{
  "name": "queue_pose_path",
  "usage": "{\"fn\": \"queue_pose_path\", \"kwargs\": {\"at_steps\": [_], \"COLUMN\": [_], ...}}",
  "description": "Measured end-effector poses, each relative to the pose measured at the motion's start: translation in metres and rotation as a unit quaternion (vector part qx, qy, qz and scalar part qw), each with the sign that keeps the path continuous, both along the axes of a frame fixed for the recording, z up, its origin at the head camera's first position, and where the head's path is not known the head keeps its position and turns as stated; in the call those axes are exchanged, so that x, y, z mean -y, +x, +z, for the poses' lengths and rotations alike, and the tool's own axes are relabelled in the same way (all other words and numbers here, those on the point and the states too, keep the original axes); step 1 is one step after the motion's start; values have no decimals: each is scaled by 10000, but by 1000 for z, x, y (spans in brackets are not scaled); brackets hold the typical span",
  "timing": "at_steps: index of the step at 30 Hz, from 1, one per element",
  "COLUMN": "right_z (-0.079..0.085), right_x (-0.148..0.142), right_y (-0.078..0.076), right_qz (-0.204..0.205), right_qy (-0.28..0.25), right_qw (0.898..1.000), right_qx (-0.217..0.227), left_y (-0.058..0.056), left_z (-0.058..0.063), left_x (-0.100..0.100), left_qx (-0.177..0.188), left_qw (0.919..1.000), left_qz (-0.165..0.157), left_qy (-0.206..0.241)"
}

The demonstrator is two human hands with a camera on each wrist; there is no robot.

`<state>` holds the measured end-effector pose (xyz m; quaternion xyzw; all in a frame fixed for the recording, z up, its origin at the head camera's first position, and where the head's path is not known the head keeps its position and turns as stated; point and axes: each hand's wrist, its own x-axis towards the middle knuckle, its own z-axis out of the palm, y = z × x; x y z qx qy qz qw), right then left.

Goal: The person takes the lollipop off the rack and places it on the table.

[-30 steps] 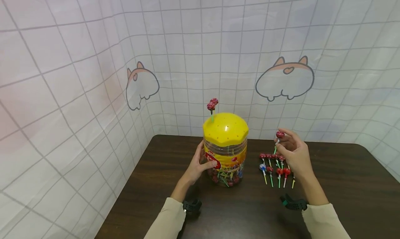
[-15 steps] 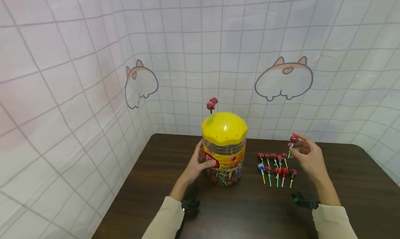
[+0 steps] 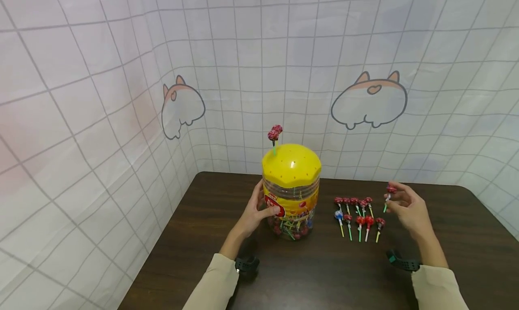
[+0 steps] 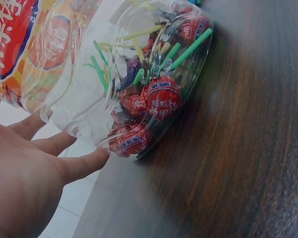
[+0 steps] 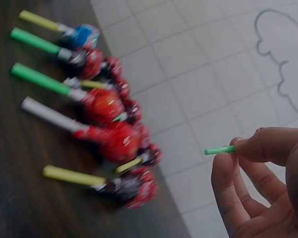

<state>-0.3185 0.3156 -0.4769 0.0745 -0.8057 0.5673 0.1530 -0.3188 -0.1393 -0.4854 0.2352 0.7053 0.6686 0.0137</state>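
Note:
A clear plastic jar (image 3: 291, 206) with a yellow domed lid (image 3: 291, 165) stands on the table, holding several lollipops (image 4: 161, 96). My left hand (image 3: 251, 213) grips its left side, thumb across the label and fingers behind. Two red lollipops (image 3: 274, 133) stick up from the lid's back left. To the right, my right hand (image 3: 411, 209) pinches a red-wrapped lollipop (image 3: 390, 190) by its stick, head up. In the right wrist view the stick's green end (image 5: 219, 150) pokes out between thumb and finger. Left of this hand, several lollipops (image 3: 360, 222) lie in two rows.
The dark wooden table (image 3: 316, 274) reaches back to a white grid-patterned cloth (image 3: 300, 66) hung behind and at the left. In the front row, one lollipop has a blue wrapper (image 3: 338, 215); its neighbours are red or dark red.
My right hand has moved right and lower with the lollipop, from above the back row to beyond the rows' right end. My left hand and the jar have stayed in place.

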Motion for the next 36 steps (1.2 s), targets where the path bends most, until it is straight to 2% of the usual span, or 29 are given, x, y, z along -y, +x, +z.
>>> {"fn": "queue_pose_path", "kwargs": {"at_steps": [6, 11, 19, 27, 36], "right_z": [-17, -29, -34, -37, -38], "right_x": [-5, -8, -10, -9, -6], "right_y": [-4, -9, -13, -20, -20], "right_qz": [-102, -160, -193, -159, -106], "right_qy": [226, 202, -43, 283, 1085], "right_qw": [9992, 9989, 9989, 9984, 9916], "right_qx": [300, 401, 424, 467, 691], "left_y": [0, 0, -1, 3, -1], "left_z": [0, 2, -1, 2, -2], "left_x": [0, 0, 0, 0, 0], "left_qx": [9, 21, 54, 99, 53], "left_qw": [10000, 10000, 10000, 9999, 10000], "left_qz": [-3, -6, -12, -58, -13], "left_qy": [-26, -44, -10, -1, -15]}}
